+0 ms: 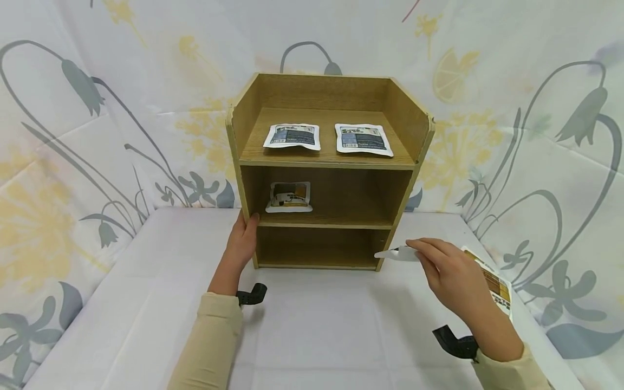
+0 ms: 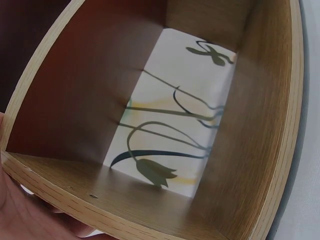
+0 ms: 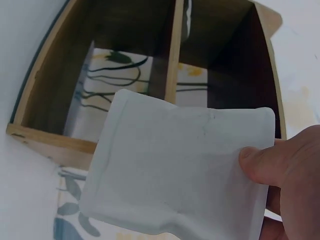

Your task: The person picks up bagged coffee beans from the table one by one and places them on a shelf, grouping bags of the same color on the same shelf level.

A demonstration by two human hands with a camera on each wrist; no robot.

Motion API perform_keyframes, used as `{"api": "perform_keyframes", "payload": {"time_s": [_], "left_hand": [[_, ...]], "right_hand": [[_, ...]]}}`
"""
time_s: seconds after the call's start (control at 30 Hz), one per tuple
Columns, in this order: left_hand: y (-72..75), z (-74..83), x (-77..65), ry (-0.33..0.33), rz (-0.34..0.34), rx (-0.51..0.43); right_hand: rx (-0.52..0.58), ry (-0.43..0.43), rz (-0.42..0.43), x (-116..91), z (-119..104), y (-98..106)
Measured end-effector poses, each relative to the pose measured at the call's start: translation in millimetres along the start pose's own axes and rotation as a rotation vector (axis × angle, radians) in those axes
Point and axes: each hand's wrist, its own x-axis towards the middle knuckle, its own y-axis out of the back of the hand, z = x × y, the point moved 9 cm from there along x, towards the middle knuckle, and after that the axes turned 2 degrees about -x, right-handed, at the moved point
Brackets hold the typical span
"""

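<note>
A small three-tier wooden shelf point(image 1: 324, 92) stands upright on the white table. At its left side, my left hand point(image 1: 240, 242) grips the side panel, thumb on the front edge; in the left wrist view, fingers show beyond the panel's edge point(image 2: 65, 202). My right hand point(image 1: 453, 276) pinches a flat white pouch point(image 3: 170, 165) by one edge, in front of the shelf's lower right corner. The pouch's plain white back fills much of the right wrist view. Two pouches point(image 1: 292, 136) lie on the top tier, and one brown-labelled pouch point(image 1: 289, 197) on the left of the middle tier.
Another brown-and-white pouch point(image 1: 498, 287) lies on the table at the right, partly hidden by my right hand. A flower-patterned cloth point(image 1: 487, 49) hangs behind the shelf and along both sides of the white tabletop point(image 1: 312, 330).
</note>
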Motion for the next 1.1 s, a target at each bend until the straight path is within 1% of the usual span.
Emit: {"api": "perform_keyframes", "payload": {"time_s": [0.17,0.6,0.83,0.9,1.1], "left_hand": [[-0.2,-1.9,1.1,0.012,-0.001,-0.005],[-0.3,0.9,0.8,-0.004,-0.001,-0.006],[0.0,1.3,0.8,-0.007,-0.005,-0.007],[0.0,1.4,0.7,-0.008,-0.004,-0.01],[-0.1,1.3,0.1,-0.011,-0.007,-0.017]], "right_hand": [[0.009,0.029,0.022,4.9,-9.0,2.5],[0.095,0.066,0.106,21.6,-29.1,9.5],[0.117,0.064,0.11,30.7,-36.4,9.7],[0.129,0.066,0.134,32.9,-38.5,11.1],[0.186,0.106,0.241,38.1,-45.9,15.5]]}}
